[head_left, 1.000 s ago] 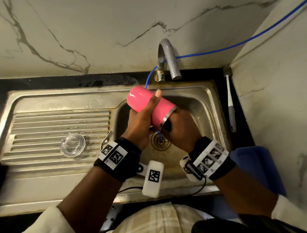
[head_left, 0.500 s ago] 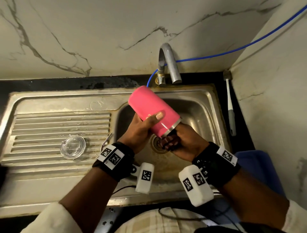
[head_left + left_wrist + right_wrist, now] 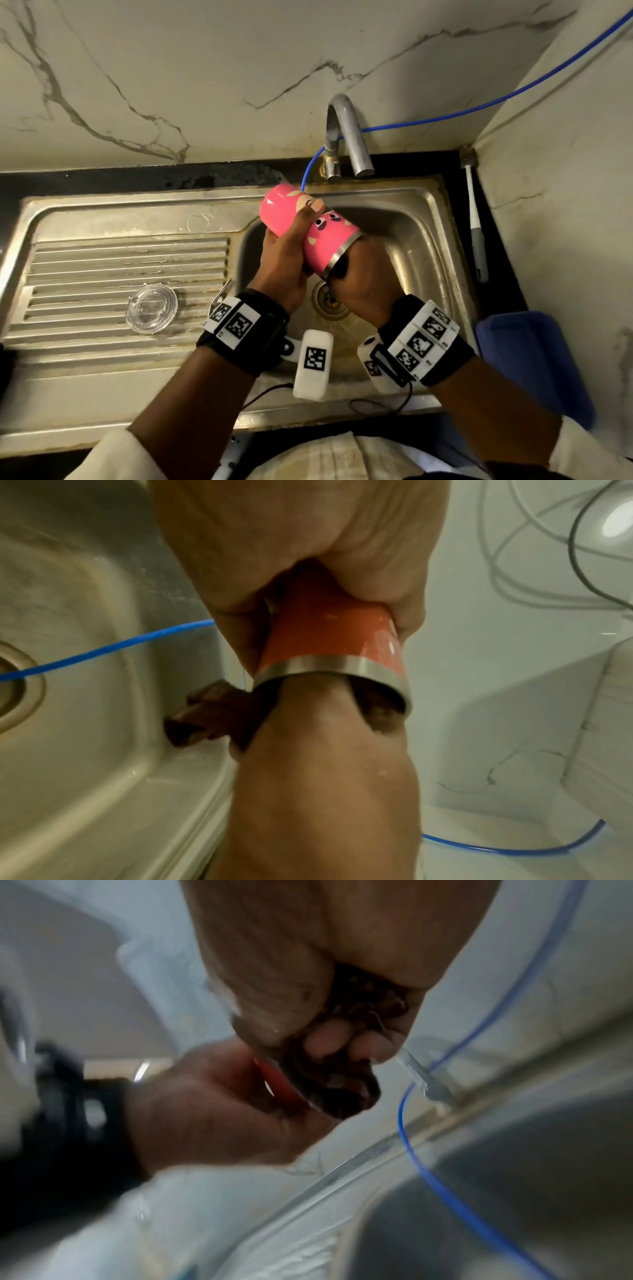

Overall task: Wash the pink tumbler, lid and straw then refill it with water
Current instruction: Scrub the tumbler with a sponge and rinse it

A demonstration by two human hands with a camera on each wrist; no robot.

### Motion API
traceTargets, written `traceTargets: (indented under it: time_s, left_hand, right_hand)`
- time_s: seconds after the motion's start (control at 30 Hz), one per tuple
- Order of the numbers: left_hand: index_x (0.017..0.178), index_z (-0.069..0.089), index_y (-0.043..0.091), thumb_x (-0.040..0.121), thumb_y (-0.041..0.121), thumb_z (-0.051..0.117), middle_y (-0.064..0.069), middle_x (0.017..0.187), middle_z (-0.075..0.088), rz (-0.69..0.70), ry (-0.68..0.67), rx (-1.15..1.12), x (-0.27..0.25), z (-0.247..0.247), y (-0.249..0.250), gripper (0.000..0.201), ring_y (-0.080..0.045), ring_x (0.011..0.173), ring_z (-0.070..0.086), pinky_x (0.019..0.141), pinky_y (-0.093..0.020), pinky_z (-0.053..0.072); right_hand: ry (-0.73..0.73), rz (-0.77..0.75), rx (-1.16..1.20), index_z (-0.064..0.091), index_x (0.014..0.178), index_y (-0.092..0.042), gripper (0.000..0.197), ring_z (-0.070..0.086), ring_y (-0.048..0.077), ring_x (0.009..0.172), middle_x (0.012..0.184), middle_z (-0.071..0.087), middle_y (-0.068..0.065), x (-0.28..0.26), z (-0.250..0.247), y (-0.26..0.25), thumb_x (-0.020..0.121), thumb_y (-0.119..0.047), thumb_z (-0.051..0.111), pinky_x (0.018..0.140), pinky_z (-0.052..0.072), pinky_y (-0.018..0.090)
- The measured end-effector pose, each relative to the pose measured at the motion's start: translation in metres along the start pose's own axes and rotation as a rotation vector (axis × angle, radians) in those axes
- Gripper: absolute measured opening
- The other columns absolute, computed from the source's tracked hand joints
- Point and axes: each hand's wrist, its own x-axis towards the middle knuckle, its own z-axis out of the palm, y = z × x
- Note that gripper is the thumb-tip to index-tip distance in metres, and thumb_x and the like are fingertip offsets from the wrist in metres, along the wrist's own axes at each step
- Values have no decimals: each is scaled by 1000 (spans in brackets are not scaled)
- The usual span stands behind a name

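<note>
The pink tumbler point(image 3: 317, 236) lies tilted above the sink point(image 3: 424, 219) basin, its mouth toward the drain. The left hand point(image 3: 286, 253) wraps its body; the right hand point(image 3: 363, 277) reaches inside its steel rim, fingers hidden. The clear lid point(image 3: 151, 308) rests on the drainboard.

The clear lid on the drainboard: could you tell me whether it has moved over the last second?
No. The clear lid lies on the same ridges of the drainboard, left of the basin, as before.
</note>
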Motion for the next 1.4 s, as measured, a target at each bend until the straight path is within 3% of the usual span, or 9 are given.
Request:
traceTargets:
  time_s: [0.1, 0.27, 0.4, 0.57, 0.67, 0.93, 1.1, 1.3, 1.4]
  left_hand:
    - [135, 58, -2, 74, 38, 86, -21, 115, 72, 6, -58, -37, -2, -5, -7, 79, -30, 98, 74, 79, -41, 63]
    - [145, 46, -9, 70, 38, 92, -28, 124, 64, 1, -207, -10, -3, -11, -10, 100, -37, 109, 69, 91, -48, 59]
    - [149, 45, -4, 82, 33, 79, -26, 127, 66, -28, -177, 21, 0, -3, -7, 84, -39, 111, 68, 95, -51, 60]
    - [142, 52, 18, 63, 58, 94, -7, 123, 74, -25, 4, 97, -2, 2, -2, 98, -24, 102, 78, 76, -43, 63]
    - [136, 57, 28, 65, 48, 90, -7, 120, 76, -103, -46, 124, -8, 8, -2, 81, -24, 100, 78, 75, -43, 64]
    - [130, 58, 25, 82, 34, 84, -12, 122, 73, -174, -170, 127, -7, -5, -12, 56, -31, 108, 72, 86, -45, 63]
    - [142, 53, 5, 56, 42, 101, -19, 125, 70, -188, -312, 75, -6, -22, -14, 106, -31, 109, 72, 83, -41, 63]
    - [150, 50, 9, 53, 60, 99, -21, 140, 65, -181, -117, -7, -2, -9, -12, 120, -37, 123, 67, 90, -52, 62]
    - [147, 51, 0, 70, 42, 94, -24, 123, 69, -154, -44, -55, -1, -3, -10, 98, -38, 107, 71, 82, -48, 63]
  right_hand:
    - [-63, 464, 500, 71, 115, -11, 24, 73, 39, 71, 91, 78, 19, 0, -8, -23, 95, 2, 67, 65, 63, 46]
    - [-178, 937, 1183, 56, 116, -2, 19, 46, 7, 31, 53, 53, 3, -8, -23, -35, 110, -12, 41, 36, 39, 18]
    - [-57, 863, 1075, 62, 114, -7, 14, 58, 12, 37, 60, 66, 6, -9, -21, -27, 108, -12, 50, 39, 46, 21]
    - [18, 221, 192, 75, 107, -12, 19, 76, 15, 78, 90, 78, -2, 0, -29, 3, 89, -6, 78, 68, 62, 34]
    - [-27, 91, -206, 72, 88, -7, 18, 69, 28, 67, 78, 72, 9, 3, -26, 13, 80, -23, 70, 61, 57, 41]
    - [-91, 710, 686, 70, 105, -10, 11, 64, 15, 47, 66, 69, 9, -1, -25, -11, 103, -7, 60, 44, 46, 23]
    - [-144, 1009, 1351, 54, 127, -2, 24, 45, 6, 38, 79, 48, 12, -11, -24, -8, 106, -9, 44, 36, 40, 18]
    - [66, 333, 385, 78, 102, -14, 11, 77, 18, 77, 91, 79, 5, -11, -13, 9, 94, -12, 71, 67, 63, 36]
    - [-153, 138, -216, 77, 116, -12, 43, 75, 35, 98, 107, 78, 13, -16, -7, 17, 83, -36, 63, 82, 59, 45]
